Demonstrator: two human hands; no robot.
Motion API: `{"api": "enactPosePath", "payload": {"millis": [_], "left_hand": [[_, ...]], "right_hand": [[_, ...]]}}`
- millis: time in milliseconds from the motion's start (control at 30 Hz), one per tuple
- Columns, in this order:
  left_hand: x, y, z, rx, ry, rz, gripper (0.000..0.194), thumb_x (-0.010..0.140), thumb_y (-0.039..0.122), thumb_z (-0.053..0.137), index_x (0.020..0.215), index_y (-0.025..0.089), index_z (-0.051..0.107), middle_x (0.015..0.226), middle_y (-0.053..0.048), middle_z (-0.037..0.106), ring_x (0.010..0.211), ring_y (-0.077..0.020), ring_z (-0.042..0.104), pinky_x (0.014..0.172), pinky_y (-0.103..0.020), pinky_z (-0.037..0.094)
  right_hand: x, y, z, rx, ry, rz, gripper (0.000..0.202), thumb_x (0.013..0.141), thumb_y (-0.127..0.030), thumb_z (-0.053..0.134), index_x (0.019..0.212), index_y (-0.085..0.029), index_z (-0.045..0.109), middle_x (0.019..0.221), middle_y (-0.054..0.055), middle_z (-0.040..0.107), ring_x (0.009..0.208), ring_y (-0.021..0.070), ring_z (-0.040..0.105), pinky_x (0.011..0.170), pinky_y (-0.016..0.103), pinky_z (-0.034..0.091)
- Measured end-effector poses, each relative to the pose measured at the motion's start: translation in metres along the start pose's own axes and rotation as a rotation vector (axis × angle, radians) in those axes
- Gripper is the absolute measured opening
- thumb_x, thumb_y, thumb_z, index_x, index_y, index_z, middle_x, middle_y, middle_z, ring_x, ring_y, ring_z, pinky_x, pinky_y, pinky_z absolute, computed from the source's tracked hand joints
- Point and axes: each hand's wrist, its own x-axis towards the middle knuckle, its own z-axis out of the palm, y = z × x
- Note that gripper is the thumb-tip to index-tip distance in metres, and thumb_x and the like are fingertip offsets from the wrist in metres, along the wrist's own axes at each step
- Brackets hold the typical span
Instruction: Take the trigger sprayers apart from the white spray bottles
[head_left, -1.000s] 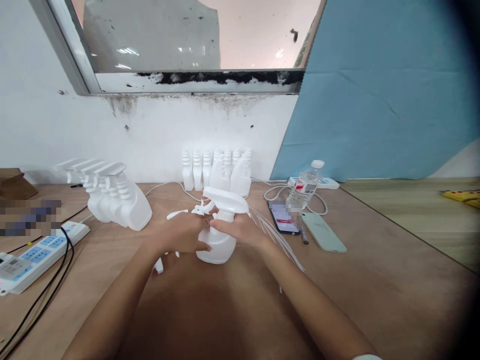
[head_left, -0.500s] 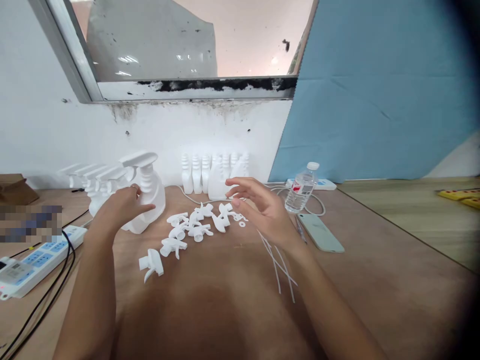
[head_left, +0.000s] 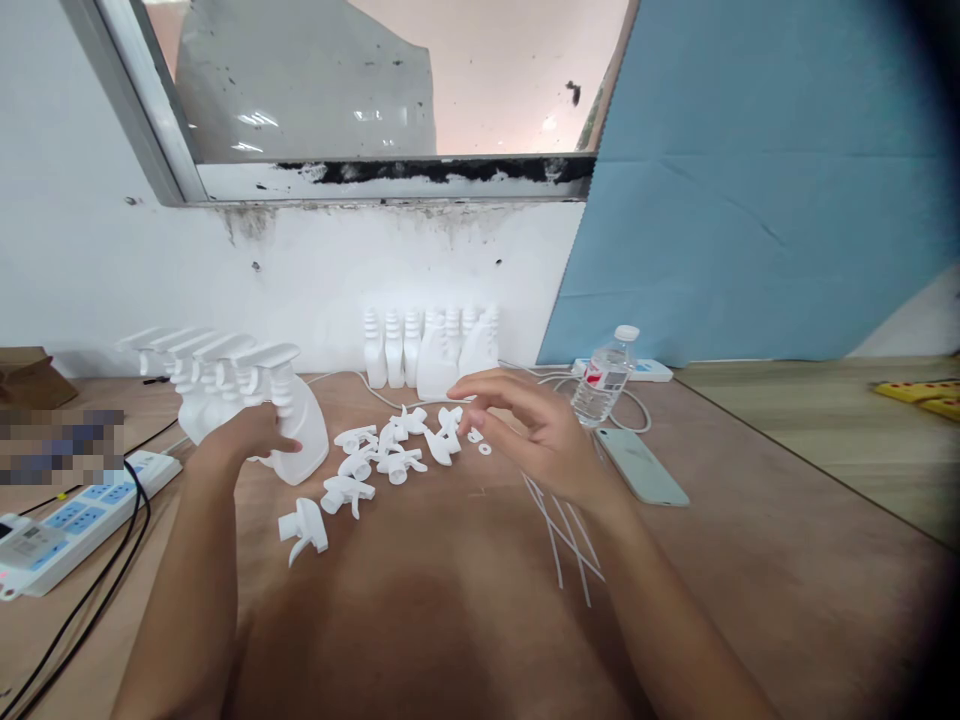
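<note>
My left hand [head_left: 251, 432] is closed around the neck of a white spray bottle [head_left: 309, 435] with its trigger head on. The bottle stands at the near end of a row of similar spray bottles [head_left: 191, 347]. My right hand [head_left: 532, 425] hovers over the table with fingers loosely curved and apart, holding nothing. Beside it lie several loose trigger spray heads [head_left: 400, 463], a few small white washers [head_left: 485, 449] and thin white dip tubes [head_left: 559, 560]. Bottles without heads [head_left: 435, 365] stand against the wall; my right fingertips are in front of them.
A clear water bottle [head_left: 602, 380] and a pale green phone [head_left: 643, 466] are on the right. Power strips lie at the left [head_left: 94, 520] and the back right [head_left: 651, 370]. Black cables [head_left: 112, 560] run along the left side. A brown box [head_left: 34, 380] stands far left.
My left hand has lowered the spray bottle, bringing its head level with the row. My right hand has moved slightly down and to the right, still with nothing in it.
</note>
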Motion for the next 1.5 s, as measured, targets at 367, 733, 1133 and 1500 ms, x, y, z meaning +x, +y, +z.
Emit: {"api": "enactPosePath", "payload": {"millis": [367,733,1133,1500], "left_hand": [[-0.005,0.005,0.0,-0.05,-0.059,-0.264,0.06,0.067,0.026,0.068,0.118,0.01,0.039,0.118,-0.025,0.059,0.064,-0.0244,0.069,0.059,-0.032,0.051],[-0.011,0.011,0.002,-0.053,-0.017,-0.167,0.066,0.075,0.033,0.059,0.124,0.002,0.026,0.11,-0.029,0.06,0.062,-0.0255,0.067,0.053,-0.032,0.048],[0.012,0.012,0.019,-0.017,0.114,-0.199,0.067,0.076,0.032,0.059,0.126,-0.002,0.028,0.101,-0.025,0.065,0.052,-0.0236,0.066,0.059,-0.033,0.048],[0.006,0.014,0.014,-0.084,0.098,-0.258,0.091,0.075,0.046,0.063,0.136,-0.001,0.014,0.099,-0.023,0.066,0.054,-0.0243,0.066,0.056,-0.034,0.05]], "right_hand": [[-0.001,0.003,0.002,-0.001,-0.093,0.0,0.021,0.091,-0.028,0.05,0.106,-0.025,0.065,0.089,0.003,0.068,0.076,0.0155,0.063,0.076,0.032,0.05],[0.0,0.006,0.001,-0.032,-0.144,0.043,0.022,0.09,-0.026,0.051,0.107,-0.025,0.065,0.083,0.002,0.067,0.08,0.0166,0.064,0.075,0.031,0.05],[0.0,0.007,0.001,-0.041,-0.215,0.072,0.022,0.091,-0.026,0.051,0.108,-0.027,0.065,0.098,0.003,0.068,0.075,0.0142,0.064,0.072,0.028,0.05],[-0.001,0.01,0.0,-0.073,-0.281,0.124,0.022,0.093,-0.028,0.049,0.109,-0.024,0.063,0.102,0.003,0.068,0.075,0.0114,0.063,0.075,0.025,0.049]]}}
